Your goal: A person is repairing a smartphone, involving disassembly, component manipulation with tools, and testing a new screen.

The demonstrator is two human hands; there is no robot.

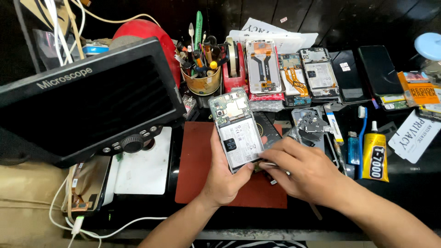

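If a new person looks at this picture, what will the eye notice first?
First, the opened phone in the centre, its back off, held by the left hand above a red mat, while the right hand works a thin metal tool at its lower edge. Next, the large dark screen at left, and a row of dismantled phones along the back.

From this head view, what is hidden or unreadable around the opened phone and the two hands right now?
- Head view: lower edge of the opened phone is covered by the left hand and right hand.
- The thin metal tool in the right hand: tip and type hidden by fingers.
- Phone's small board parts: too small to identify.
- Red mat: middle hidden under both hands.
- Right forearm: cut off by frame edge.
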